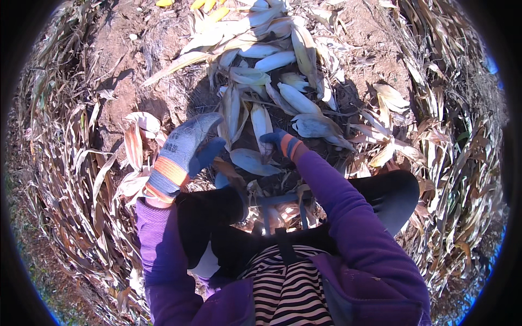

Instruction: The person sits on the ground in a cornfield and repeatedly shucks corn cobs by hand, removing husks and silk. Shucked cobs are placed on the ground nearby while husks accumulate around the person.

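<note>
My left hand [191, 145], in a grey glove with an orange cuff, is held above the ground with its thumb apart from the fingers and nothing between them. The dark fingers of my right glove [280, 139] close over the lower part of a corn ear [261, 120] in pale husk. Part of that grip is hidden. Just left of this ear lies another husked ear [231, 111], and a loose pale husk leaf [253, 162] rests below. Beyond my hands spreads a heap of corn ears in husks [274, 61].
Bare yellow cobs [211, 6] lie at the far edge of the heap. Dry stalks are banked up on the left [70, 179] and right [462, 179]. Torn husks [142, 127] lie beside my left hand, more [389, 125] to the right. My bent legs [389, 198] flank the near side.
</note>
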`<state>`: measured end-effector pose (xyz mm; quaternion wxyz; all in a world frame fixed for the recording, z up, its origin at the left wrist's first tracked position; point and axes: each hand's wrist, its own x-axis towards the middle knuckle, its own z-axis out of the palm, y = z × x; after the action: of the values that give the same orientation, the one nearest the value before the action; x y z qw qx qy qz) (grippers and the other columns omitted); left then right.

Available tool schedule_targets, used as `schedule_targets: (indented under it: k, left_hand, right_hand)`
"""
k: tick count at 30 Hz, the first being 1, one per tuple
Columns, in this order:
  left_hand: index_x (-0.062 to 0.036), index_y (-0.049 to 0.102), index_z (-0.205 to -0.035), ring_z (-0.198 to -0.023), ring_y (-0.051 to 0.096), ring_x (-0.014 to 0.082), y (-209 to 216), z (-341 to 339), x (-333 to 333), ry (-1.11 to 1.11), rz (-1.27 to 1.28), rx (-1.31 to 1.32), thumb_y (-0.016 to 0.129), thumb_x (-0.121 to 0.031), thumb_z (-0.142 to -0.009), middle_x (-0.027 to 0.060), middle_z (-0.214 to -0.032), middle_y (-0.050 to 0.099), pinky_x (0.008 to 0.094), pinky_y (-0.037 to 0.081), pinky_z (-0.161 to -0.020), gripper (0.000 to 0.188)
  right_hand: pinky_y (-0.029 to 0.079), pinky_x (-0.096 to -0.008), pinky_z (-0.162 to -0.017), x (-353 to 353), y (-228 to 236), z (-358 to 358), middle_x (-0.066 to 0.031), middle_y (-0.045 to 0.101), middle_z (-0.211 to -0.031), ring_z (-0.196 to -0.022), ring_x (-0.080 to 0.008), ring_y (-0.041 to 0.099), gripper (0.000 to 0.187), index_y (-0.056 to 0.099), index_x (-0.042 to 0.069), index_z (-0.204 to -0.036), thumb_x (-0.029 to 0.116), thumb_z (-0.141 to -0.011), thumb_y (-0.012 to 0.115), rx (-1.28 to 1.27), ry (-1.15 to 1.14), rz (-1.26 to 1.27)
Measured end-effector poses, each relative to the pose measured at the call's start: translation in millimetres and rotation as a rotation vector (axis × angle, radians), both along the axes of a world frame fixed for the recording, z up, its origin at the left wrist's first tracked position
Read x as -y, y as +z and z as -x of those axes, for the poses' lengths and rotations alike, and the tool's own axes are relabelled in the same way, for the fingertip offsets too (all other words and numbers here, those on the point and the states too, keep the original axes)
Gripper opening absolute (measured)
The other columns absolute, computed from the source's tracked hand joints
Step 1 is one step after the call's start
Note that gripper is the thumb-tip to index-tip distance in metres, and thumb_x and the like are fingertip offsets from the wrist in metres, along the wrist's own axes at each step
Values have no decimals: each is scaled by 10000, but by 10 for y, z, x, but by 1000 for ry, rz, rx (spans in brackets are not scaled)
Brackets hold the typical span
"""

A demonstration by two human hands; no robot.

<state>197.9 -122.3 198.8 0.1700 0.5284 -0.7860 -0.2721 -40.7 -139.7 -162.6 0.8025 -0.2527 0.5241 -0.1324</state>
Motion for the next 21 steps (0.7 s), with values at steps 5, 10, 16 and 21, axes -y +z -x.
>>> schedule_targets:
  k: [5,10,16,21]
  left_hand:
    - [-19,559,-1133,-1026,577,329,-116,-22,25,17,49,68,608,-251,-842,182,-1100,597,364,451,-888,376]
    - [-33,624,-1015,-866,629,297,-240,118,47,236,12,24,613,-309,-840,163,-943,647,332,484,-788,327]
    - [-17,632,-922,-697,557,132,-79,460,19,388,-174,-444,647,-326,-829,59,-773,637,278,453,-673,323]
    - [-42,577,-745,-615,433,87,-211,704,-73,436,-74,-924,646,-233,-844,-14,-646,529,270,371,-558,225]
  right_hand:
    - [487,-357,-808,-319,1289,21,-145,573,-1051,-932,-273,583,495,469,-33,-1182,101,-746,662,459,-54,-186]
    - [455,-345,-853,-377,1966,7,-130,576,-1042,-955,-247,562,605,453,-32,-1189,153,-673,709,427,67,281]
    - [445,-347,-842,-404,2444,128,-155,573,-1037,-955,-242,554,755,447,-21,-1159,284,-563,795,-174,199,914]
    - [450,-356,-831,-610,2720,139,-162,555,-1042,-943,-241,544,723,443,-3,-1149,277,-585,798,-448,161,1131]
